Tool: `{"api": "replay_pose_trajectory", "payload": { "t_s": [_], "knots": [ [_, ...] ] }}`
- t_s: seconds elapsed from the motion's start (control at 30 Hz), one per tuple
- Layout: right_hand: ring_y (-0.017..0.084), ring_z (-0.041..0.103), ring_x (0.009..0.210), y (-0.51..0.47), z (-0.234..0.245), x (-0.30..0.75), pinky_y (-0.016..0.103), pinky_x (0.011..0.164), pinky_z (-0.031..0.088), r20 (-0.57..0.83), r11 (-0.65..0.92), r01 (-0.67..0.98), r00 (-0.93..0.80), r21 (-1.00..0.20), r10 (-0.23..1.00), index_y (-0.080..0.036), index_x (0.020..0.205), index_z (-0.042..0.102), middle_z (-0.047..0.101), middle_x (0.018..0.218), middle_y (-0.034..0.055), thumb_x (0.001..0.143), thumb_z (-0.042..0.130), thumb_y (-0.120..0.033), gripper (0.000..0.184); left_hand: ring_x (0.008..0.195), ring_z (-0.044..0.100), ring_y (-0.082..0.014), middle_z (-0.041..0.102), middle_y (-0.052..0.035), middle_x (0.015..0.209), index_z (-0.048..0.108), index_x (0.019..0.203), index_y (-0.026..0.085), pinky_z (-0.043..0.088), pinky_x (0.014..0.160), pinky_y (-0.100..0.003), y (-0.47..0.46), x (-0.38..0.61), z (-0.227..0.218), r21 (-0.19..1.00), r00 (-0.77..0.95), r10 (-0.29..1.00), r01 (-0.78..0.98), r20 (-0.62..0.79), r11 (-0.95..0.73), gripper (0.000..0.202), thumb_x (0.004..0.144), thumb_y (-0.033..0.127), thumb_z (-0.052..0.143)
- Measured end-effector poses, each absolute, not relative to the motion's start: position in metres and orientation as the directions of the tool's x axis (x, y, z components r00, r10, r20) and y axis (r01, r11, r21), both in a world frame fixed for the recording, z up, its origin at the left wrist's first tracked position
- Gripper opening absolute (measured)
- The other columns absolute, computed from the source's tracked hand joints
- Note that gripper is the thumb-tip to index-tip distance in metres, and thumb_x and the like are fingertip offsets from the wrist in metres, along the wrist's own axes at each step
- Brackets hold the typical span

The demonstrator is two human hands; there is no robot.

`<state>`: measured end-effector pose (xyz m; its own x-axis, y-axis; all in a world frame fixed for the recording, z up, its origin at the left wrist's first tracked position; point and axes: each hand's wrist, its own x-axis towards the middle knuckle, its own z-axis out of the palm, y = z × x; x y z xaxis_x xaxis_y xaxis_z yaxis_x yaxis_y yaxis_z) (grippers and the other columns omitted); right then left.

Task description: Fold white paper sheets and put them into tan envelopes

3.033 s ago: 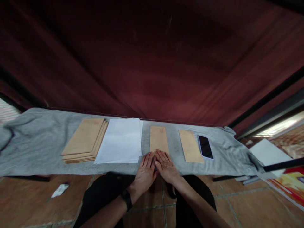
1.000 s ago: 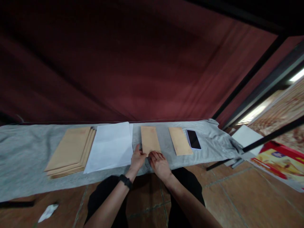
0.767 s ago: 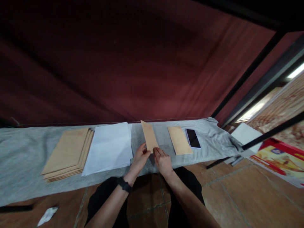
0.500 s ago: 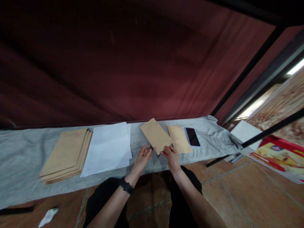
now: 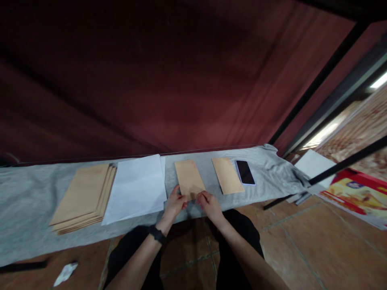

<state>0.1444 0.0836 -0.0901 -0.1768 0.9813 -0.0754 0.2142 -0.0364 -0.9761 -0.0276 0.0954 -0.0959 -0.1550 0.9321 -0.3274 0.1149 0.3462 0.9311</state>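
A small brown paper envelope (image 5: pixel 190 178) lies on the grey cloth in front of me, its long side pointing away. My left hand (image 5: pixel 175 203) is closed at its near left corner, one finger along the left edge. At the near right corner, my right hand (image 5: pixel 209 204) has its fingers pinched together on the paper. A second brown envelope (image 5: pixel 227 175) rests to the right, apart from both hands. On the left is a stack of white paper sheets (image 5: pixel 136 189), and past it a stack of larger brown envelopes (image 5: pixel 81 193).
A phone (image 5: pixel 245 172) lies right of the second envelope. Grey cloth (image 5: pixel 24 201) covers the narrow bench, with a dark red curtain (image 5: pixel 181 100) behind. A red and yellow box (image 5: pixel 359 195) and black metal bars stand at the right. Crumpled white paper (image 5: pixel 65 273) is on the tiled floor.
The small envelope has turned straighter and moved left and down onto the cloth, away from the second envelope. My left hand has come to its near left corner; both hands shifted slightly left.
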Motion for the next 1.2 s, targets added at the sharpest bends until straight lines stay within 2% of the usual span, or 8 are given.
{"api": "replay_pose_trajectory", "payload": {
  "t_s": [0.1, 0.23, 0.33, 0.5, 0.63, 0.8, 1.0, 1.2],
  "knots": [
    [0.022, 0.060, 0.120, 0.077, -0.091, 0.146, 0.039, 0.107, 0.045, 0.290, 0.398, 0.570, -0.274, -0.719, 0.917, -0.021, 0.123, 0.065, 0.066, 0.127, 0.0108, 0.100, 0.044, -0.032, 0.034, 0.045, 0.058, -0.0119, 0.064, 0.0060, 0.064, 0.033, 0.147, 0.018, 0.042, 0.043, -0.020, 0.094, -0.027, -0.092, 0.884, -0.170, 0.910, 0.229, -0.377, 0.409, 0.066, 0.087, 0.020, 0.060],
    [0.026, 0.038, 0.144, 0.066, -0.106, 0.144, 0.048, 0.119, 0.029, 0.328, 0.552, 0.756, -0.453, -0.351, 0.829, -0.018, 0.150, 0.041, 0.042, 0.155, 0.0142, 0.101, 0.045, -0.037, 0.052, 0.049, 0.061, -0.0131, 0.066, 0.0048, 0.065, 0.031, 0.149, 0.015, 0.044, 0.049, -0.021, 0.092, -0.027, -0.085, 0.819, -0.170, 0.935, 0.451, -0.312, 0.356, 0.062, 0.091, 0.017, 0.052],
    [0.027, 0.035, 0.146, 0.062, -0.117, 0.142, 0.048, 0.119, 0.028, 0.323, 0.553, 0.800, -0.473, -0.231, 0.820, -0.017, 0.154, 0.032, 0.035, 0.158, 0.0152, 0.101, 0.047, -0.041, 0.061, 0.060, 0.066, -0.0151, 0.070, -0.0001, 0.072, 0.044, 0.142, 0.014, 0.048, 0.059, -0.023, 0.087, -0.032, -0.082, 0.702, -0.167, 0.962, 0.658, -0.214, 0.270, 0.050, 0.093, 0.021, 0.052],
    [0.026, 0.036, 0.145, 0.064, -0.122, 0.140, 0.046, 0.119, 0.028, 0.340, 0.550, 0.812, -0.470, -0.194, 0.814, -0.018, 0.155, 0.032, 0.036, 0.158, 0.0142, 0.101, 0.046, -0.045, 0.062, 0.097, 0.068, -0.0216, 0.071, -0.0108, 0.108, 0.067, 0.115, 0.017, 0.052, 0.086, -0.033, 0.097, -0.037, -0.083, 0.467, -0.036, 0.990, 0.884, 0.133, -0.031, 0.032, 0.096, 0.020, 0.042],
    [0.027, 0.039, 0.143, 0.066, -0.126, 0.138, 0.046, 0.118, 0.031, 0.348, 0.530, 0.824, -0.446, -0.201, 0.825, -0.017, 0.152, 0.038, 0.040, 0.156, 0.0139, 0.100, 0.046, -0.049, 0.061, 0.131, 0.053, -0.0222, 0.060, -0.0104, 0.138, 0.057, 0.134, 0.017, 0.042, 0.110, -0.039, 0.146, -0.031, -0.087, 0.360, 0.195, 0.926, 0.880, 0.324, -0.311, 0.041, 0.098, 0.023, 0.037],
    [0.026, 0.039, 0.143, 0.066, -0.130, 0.136, 0.044, 0.118, 0.032, 0.401, 0.536, 0.821, -0.431, -0.198, 0.808, -0.018, 0.153, 0.036, 0.042, 0.155, 0.0131, 0.099, 0.048, -0.048, 0.062, 0.145, 0.035, -0.0236, 0.045, -0.0140, 0.153, 0.043, 0.147, 0.009, 0.028, 0.120, -0.041, 0.224, -0.022, -0.100, 0.214, 0.295, 0.916, 0.910, 0.272, -0.356, 0.053, 0.100, 0.032, 0.032],
    [0.027, 0.035, 0.146, 0.064, -0.131, 0.137, 0.045, 0.118, 0.033, 0.420, 0.547, 0.811, -0.430, -0.210, 0.799, -0.016, 0.154, 0.032, 0.039, 0.157, 0.0141, 0.099, 0.051, -0.041, 0.064, 0.147, 0.033, -0.0226, 0.044, -0.0088, 0.155, 0.044, 0.148, 0.015, 0.021, 0.122, -0.044, 0.258, -0.016, -0.120, 0.121, 0.369, 0.904, 0.908, 0.217, -0.400, 0.053, 0.101, 0.034, 0.027],
    [0.028, 0.036, 0.145, 0.065, -0.128, 0.138, 0.045, 0.119, 0.031, 0.394, 0.546, 0.804, -0.434, -0.236, 0.810, -0.016, 0.153, 0.035, 0.040, 0.156, 0.0149, 0.097, 0.054, -0.045, 0.066, 0.147, 0.033, -0.0201, 0.041, -0.0110, 0.157, 0.042, 0.149, 0.013, 0.021, 0.123, -0.041, 0.240, -0.019, -0.125, 0.118, 0.463, 0.857, 0.860, 0.228, -0.496, 0.056, 0.102, 0.039, 0.025]
  ]
}}
